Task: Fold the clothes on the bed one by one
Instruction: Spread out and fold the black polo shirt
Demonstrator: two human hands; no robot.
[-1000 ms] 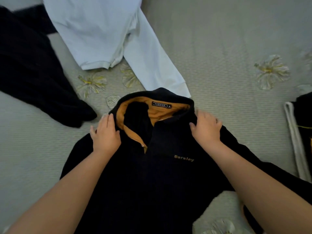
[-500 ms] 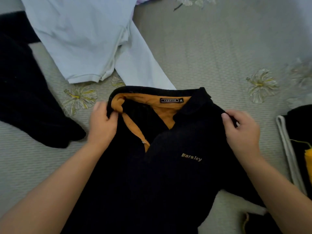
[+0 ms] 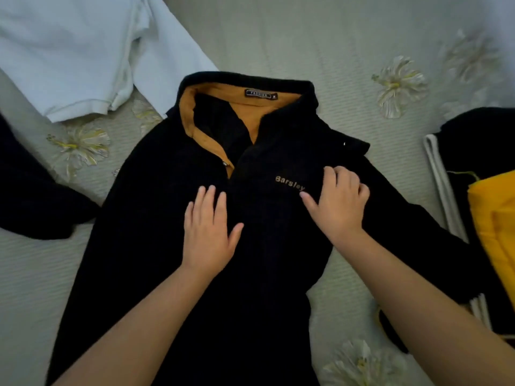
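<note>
A black collared shirt [image 3: 156,218] with an orange-lined collar and gold "Barsley" lettering lies face up on the bed, collar away from me. My left hand [image 3: 207,232] rests flat on its chest just below the placket, fingers straight. My right hand [image 3: 338,201] lies on the chest beside the lettering, its fingers slightly bent on the fabric and holding nothing. The shirt's right sleeve runs out toward the lower right under my forearm.
A white shirt [image 3: 69,51] lies at the top left. A dark garment [image 3: 33,196] sits at the left edge. At the right edge is a stack of black, white and yellow clothes [image 3: 490,207]. The grey bedspread [image 3: 306,45] has flower prints.
Both hands let go of the shirt's shoulders near the collar and moved inward and down onto the chest. The shirt now lies flatter and the view has shifted closer.
</note>
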